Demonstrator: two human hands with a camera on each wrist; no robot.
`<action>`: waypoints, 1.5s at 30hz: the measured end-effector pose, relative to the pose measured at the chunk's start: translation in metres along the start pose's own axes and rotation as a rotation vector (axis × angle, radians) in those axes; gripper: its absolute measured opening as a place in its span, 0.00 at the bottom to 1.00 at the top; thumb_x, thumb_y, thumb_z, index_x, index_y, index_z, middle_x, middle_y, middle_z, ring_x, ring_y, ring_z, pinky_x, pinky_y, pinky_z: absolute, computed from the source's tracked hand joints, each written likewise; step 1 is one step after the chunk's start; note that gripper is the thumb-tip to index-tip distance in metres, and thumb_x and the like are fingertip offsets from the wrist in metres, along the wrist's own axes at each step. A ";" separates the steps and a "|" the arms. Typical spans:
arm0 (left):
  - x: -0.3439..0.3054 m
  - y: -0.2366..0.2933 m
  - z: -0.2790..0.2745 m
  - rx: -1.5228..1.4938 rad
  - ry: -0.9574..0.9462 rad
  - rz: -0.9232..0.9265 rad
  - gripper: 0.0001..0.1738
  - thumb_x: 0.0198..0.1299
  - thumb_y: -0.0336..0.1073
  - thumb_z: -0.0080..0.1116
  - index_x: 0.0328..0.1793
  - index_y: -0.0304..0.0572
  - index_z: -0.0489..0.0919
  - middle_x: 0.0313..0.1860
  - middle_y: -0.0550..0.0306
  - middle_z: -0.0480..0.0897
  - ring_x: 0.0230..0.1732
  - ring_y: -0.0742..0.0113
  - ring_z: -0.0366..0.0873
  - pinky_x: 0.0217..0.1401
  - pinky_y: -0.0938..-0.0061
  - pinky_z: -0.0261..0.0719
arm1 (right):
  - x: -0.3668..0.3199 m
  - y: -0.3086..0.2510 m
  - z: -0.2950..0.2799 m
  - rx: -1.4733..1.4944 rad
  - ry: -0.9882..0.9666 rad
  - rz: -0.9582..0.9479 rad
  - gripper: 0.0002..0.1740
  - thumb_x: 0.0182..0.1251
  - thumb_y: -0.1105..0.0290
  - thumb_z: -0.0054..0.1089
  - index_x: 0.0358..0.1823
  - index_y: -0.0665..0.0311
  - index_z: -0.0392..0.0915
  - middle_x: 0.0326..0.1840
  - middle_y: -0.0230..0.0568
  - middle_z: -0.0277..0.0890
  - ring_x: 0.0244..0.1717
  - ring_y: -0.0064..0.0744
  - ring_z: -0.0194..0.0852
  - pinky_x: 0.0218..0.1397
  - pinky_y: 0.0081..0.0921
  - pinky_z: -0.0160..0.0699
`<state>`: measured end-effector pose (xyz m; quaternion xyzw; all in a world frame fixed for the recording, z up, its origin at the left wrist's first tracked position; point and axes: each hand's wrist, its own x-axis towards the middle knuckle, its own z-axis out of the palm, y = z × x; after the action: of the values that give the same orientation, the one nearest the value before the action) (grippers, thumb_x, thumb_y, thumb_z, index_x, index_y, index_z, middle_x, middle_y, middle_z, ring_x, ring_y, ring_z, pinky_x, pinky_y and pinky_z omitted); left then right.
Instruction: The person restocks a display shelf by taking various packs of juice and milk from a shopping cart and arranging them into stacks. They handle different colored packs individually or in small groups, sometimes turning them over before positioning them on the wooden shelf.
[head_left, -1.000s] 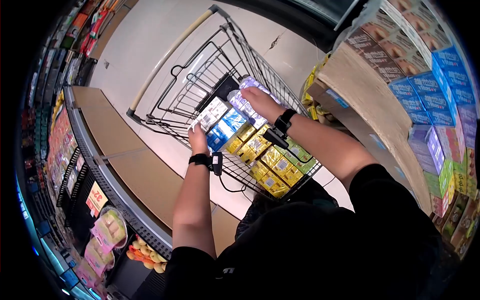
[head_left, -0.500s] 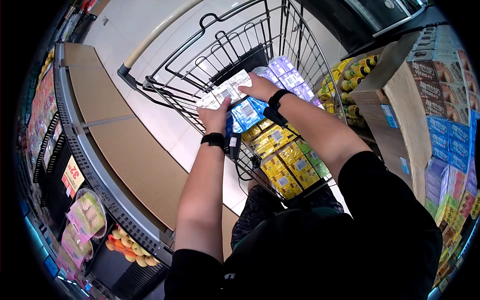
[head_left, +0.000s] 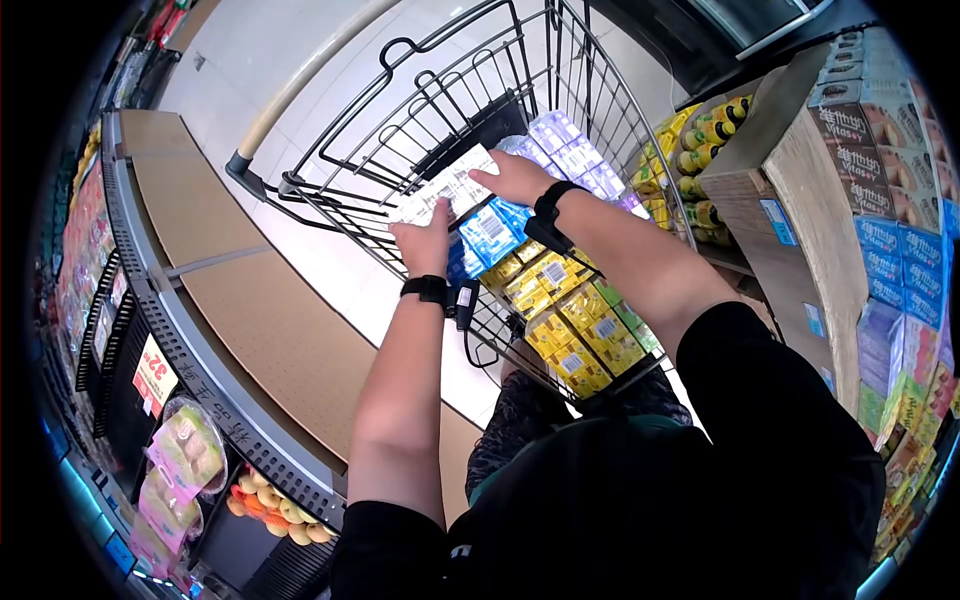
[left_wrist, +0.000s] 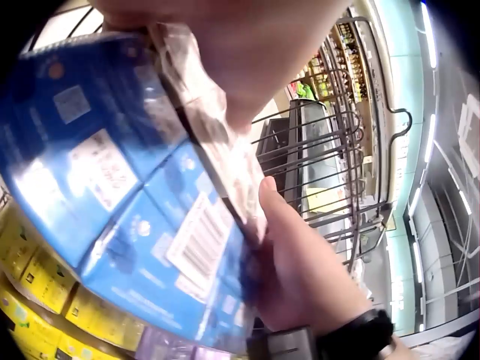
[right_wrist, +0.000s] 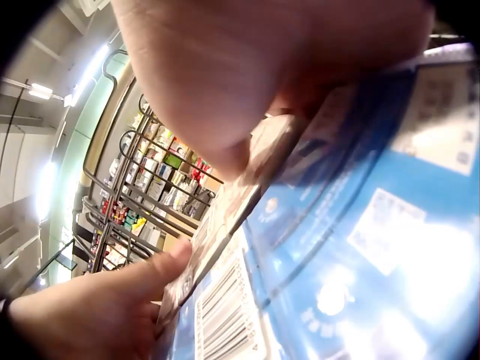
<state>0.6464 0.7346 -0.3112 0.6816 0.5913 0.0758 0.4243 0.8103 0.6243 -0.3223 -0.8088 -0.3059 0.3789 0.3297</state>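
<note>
A white pack of cartons [head_left: 450,186] lies in the shopping cart against the blue packs [head_left: 490,232]. The left hand [head_left: 424,243] grips its near-left end, thumb on top; in the left wrist view that thumb lies along the pale pack's edge [left_wrist: 236,161]. The right hand [head_left: 517,180] holds the other end, thumb over the top face. The right wrist view has the blue wrapped pack [right_wrist: 337,225] close beside both hands. Yellow packs [head_left: 570,310] and purple packs [head_left: 575,155] fill other parts of the cart. The fingers under the white pack are hidden.
The cart's wire side [head_left: 625,110] and handle [head_left: 300,85] surround the packs. A shelf edge [head_left: 230,400] with fruit trays runs along the left. On the right stands a wooden display [head_left: 815,220] beside stacked drink cartons [head_left: 880,180].
Since a second ago, both hands and the white pack have come closer together over the blue packs, and the view has shifted nearer to the cart. Over the last half second little has moved.
</note>
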 end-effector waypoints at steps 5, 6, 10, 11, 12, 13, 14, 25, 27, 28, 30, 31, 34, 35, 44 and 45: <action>-0.009 0.025 -0.019 -0.218 -0.096 0.044 0.30 0.63 0.44 0.53 0.58 0.19 0.67 0.54 0.30 0.78 0.53 0.48 0.79 0.57 0.65 0.73 | -0.007 -0.009 -0.027 0.029 0.107 0.032 0.41 0.65 0.37 0.49 0.58 0.74 0.71 0.55 0.65 0.76 0.58 0.58 0.74 0.62 0.41 0.71; -0.014 0.033 -0.021 -0.314 -0.099 0.076 0.27 0.64 0.41 0.52 0.59 0.21 0.68 0.54 0.33 0.78 0.53 0.49 0.78 0.57 0.65 0.73 | -0.010 -0.012 -0.036 0.029 0.124 0.047 0.42 0.65 0.37 0.48 0.57 0.74 0.71 0.55 0.64 0.76 0.58 0.57 0.74 0.62 0.41 0.71; -0.040 0.073 -0.038 -0.388 -0.213 0.212 0.26 0.59 0.31 0.51 0.63 0.23 0.67 0.53 0.37 0.79 0.52 0.55 0.79 0.55 0.70 0.74 | -0.046 -0.036 -0.081 -0.015 0.250 0.027 0.44 0.63 0.36 0.50 0.57 0.75 0.72 0.54 0.64 0.76 0.57 0.56 0.75 0.61 0.39 0.72; -0.028 0.065 -0.035 -0.351 -0.228 0.327 0.24 0.57 0.32 0.54 0.59 0.24 0.71 0.48 0.39 0.82 0.47 0.56 0.82 0.52 0.69 0.76 | -0.060 -0.044 -0.095 0.009 0.286 0.046 0.44 0.62 0.36 0.51 0.58 0.75 0.72 0.54 0.64 0.76 0.57 0.56 0.76 0.61 0.38 0.72; -0.039 0.085 -0.041 -0.355 -0.244 0.348 0.24 0.57 0.32 0.54 0.59 0.24 0.71 0.48 0.39 0.82 0.47 0.56 0.82 0.52 0.69 0.76 | -0.072 -0.048 -0.103 -0.005 0.384 0.058 0.31 0.67 0.43 0.54 0.54 0.65 0.78 0.49 0.50 0.82 0.52 0.49 0.79 0.56 0.34 0.75; -0.057 0.114 -0.055 -0.234 -0.284 0.381 0.24 0.57 0.33 0.55 0.57 0.25 0.73 0.46 0.40 0.83 0.45 0.56 0.82 0.50 0.68 0.77 | -0.092 -0.062 -0.119 0.001 0.397 0.093 0.31 0.67 0.43 0.54 0.53 0.66 0.78 0.48 0.51 0.82 0.51 0.49 0.80 0.56 0.34 0.75; -0.074 0.137 -0.066 -0.111 -0.325 0.415 0.23 0.56 0.34 0.56 0.56 0.26 0.74 0.44 0.41 0.84 0.44 0.55 0.83 0.49 0.68 0.78 | -0.115 -0.077 -0.136 0.009 0.411 0.132 0.31 0.67 0.43 0.53 0.52 0.67 0.79 0.47 0.52 0.82 0.51 0.49 0.80 0.55 0.34 0.75; -0.229 0.340 -0.098 0.330 -0.480 1.102 0.33 0.46 0.42 0.76 0.53 0.26 0.76 0.43 0.42 0.85 0.43 0.58 0.85 0.45 0.70 0.81 | -0.328 -0.123 -0.274 0.118 0.805 0.179 0.36 0.65 0.40 0.50 0.38 0.73 0.82 0.32 0.58 0.82 0.41 0.56 0.82 0.48 0.40 0.77; -0.257 0.362 -0.091 0.275 -0.542 1.178 0.34 0.46 0.42 0.76 0.54 0.25 0.76 0.44 0.42 0.85 0.44 0.58 0.85 0.46 0.70 0.81 | -0.366 -0.126 -0.297 0.075 0.856 0.202 0.34 0.66 0.42 0.51 0.43 0.73 0.82 0.37 0.57 0.82 0.43 0.54 0.82 0.50 0.38 0.76; -0.270 0.374 -0.086 0.228 -0.591 1.218 0.34 0.46 0.42 0.76 0.54 0.25 0.76 0.44 0.42 0.85 0.45 0.58 0.85 0.47 0.71 0.80 | -0.385 -0.127 -0.309 0.035 0.870 0.219 0.33 0.67 0.43 0.51 0.47 0.72 0.81 0.42 0.56 0.83 0.46 0.52 0.82 0.51 0.36 0.76; -0.297 0.393 -0.073 0.166 -0.641 1.285 0.35 0.46 0.44 0.76 0.54 0.25 0.76 0.45 0.43 0.85 0.46 0.59 0.85 0.48 0.71 0.79 | -0.421 -0.123 -0.331 0.015 0.964 0.218 0.33 0.66 0.43 0.52 0.46 0.70 0.82 0.41 0.58 0.82 0.45 0.54 0.81 0.51 0.38 0.76; -0.311 0.402 -0.070 0.146 -0.677 1.306 0.35 0.46 0.44 0.76 0.54 0.25 0.76 0.45 0.43 0.85 0.46 0.59 0.85 0.48 0.72 0.79 | -0.434 -0.122 -0.338 0.003 1.008 0.205 0.33 0.64 0.42 0.52 0.45 0.69 0.83 0.41 0.59 0.82 0.45 0.56 0.81 0.51 0.39 0.76; -0.344 0.432 -0.053 0.140 -0.714 1.357 0.37 0.45 0.46 0.77 0.55 0.24 0.76 0.45 0.43 0.85 0.45 0.61 0.84 0.48 0.72 0.79 | -0.472 -0.126 -0.368 -0.041 1.077 0.252 0.33 0.61 0.41 0.53 0.44 0.67 0.83 0.40 0.58 0.82 0.44 0.58 0.81 0.51 0.40 0.77; -0.358 0.442 -0.050 0.174 -0.669 1.400 0.39 0.44 0.47 0.78 0.55 0.24 0.76 0.45 0.42 0.85 0.45 0.61 0.84 0.48 0.73 0.79 | -0.481 -0.122 -0.381 -0.056 1.060 0.315 0.33 0.60 0.41 0.54 0.44 0.67 0.83 0.40 0.57 0.83 0.43 0.57 0.81 0.51 0.39 0.78; -0.404 0.538 0.035 0.090 -0.578 1.537 0.39 0.42 0.51 0.78 0.53 0.28 0.79 0.44 0.45 0.86 0.42 0.61 0.85 0.47 0.72 0.79 | -0.495 -0.075 -0.484 -0.154 1.270 0.243 0.39 0.56 0.41 0.60 0.44 0.81 0.80 0.39 0.62 0.82 0.43 0.53 0.83 0.48 0.36 0.78; -0.404 0.545 0.044 0.105 -0.562 1.522 0.39 0.42 0.51 0.78 0.54 0.28 0.79 0.44 0.45 0.86 0.43 0.62 0.85 0.47 0.72 0.79 | -0.489 -0.066 -0.494 -0.149 1.266 0.239 0.39 0.56 0.41 0.60 0.44 0.81 0.80 0.39 0.62 0.82 0.43 0.53 0.83 0.48 0.36 0.78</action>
<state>0.9603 0.3937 0.1858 0.9095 -0.1599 0.1418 0.3566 0.9394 0.1502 0.1746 -0.9248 0.0143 -0.1595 0.3450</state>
